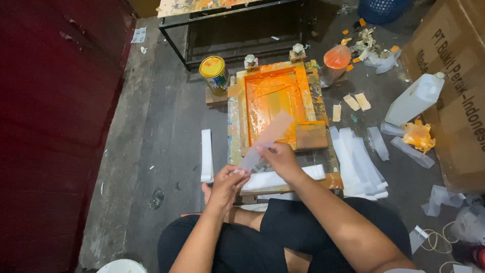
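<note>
The person is sitting on the floor and is holding 1 long translucent plastic strip point(266, 140) with both hands above a screen printing frame point(275, 103) that is covered with orange ink. The left hand point(226, 183) is gripping the lower end of the strip, with the fingers curled together and clamped on it. The right hand point(282, 159) is pinching the strip near its middle, between thumb and fingers, so these fingers are also closed on the strip. The strip is tilting up and to the right, and its upper end is hanging over the orange area of the frame, but I cannot tell if it is touching the ink. A stack of white strips point(358, 164) is lying just to the right of the frame, and 1 more white strip point(206, 154) is lying on the floor to the left of it. A yellow paint can point(214, 74) is standing near the upper left corner of the frame. A white plastic jug point(415, 98) is leaning against a cardboard box point(457, 86) on the right side. A plastic bag with orange ink point(336, 59) is resting beyond the frame, near its upper right corner.
</note>
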